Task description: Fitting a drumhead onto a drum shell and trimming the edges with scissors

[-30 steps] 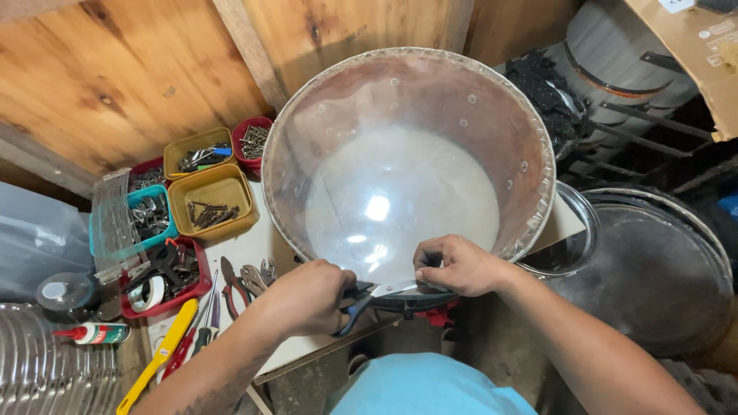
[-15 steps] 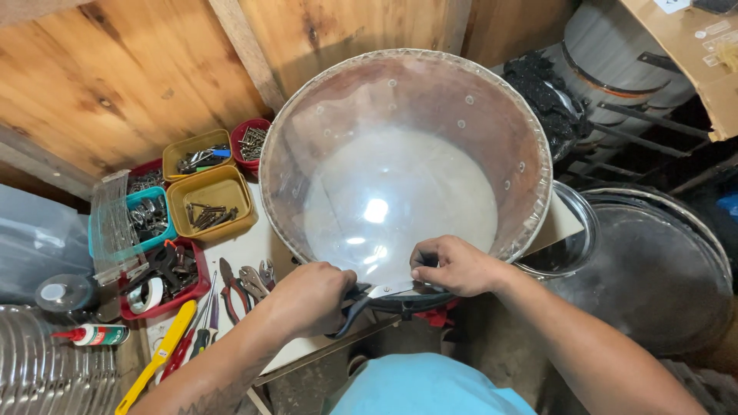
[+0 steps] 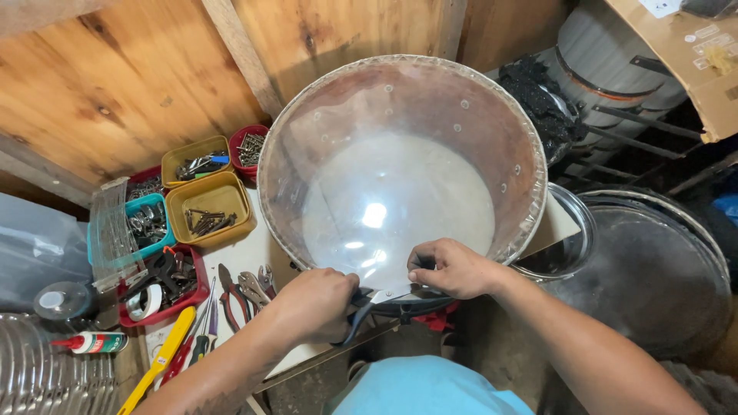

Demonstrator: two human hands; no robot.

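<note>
A large round drum shell (image 3: 492,123) with brown inner walls and a pale translucent skin stands on a white workbench (image 3: 246,257), its open side facing me. My left hand (image 3: 311,303) is closed around the dark handles of a pair of shears (image 3: 377,298) at the shell's near rim. My right hand (image 3: 453,267) pinches the near rim and the skin's edge right beside the blades.
Yellow (image 3: 209,206), teal (image 3: 146,224) and red (image 3: 165,280) bins of screws and hardware sit left. Pliers (image 3: 231,290) and screwdrivers lie on the bench. A glue tube (image 3: 88,342) lies far left. Metal drum hoops (image 3: 661,269) and shells stand right. Wooden wall behind.
The shears have shifted slightly along the near rim and both hands adjusted their grip. The drum shell has stayed in place.
</note>
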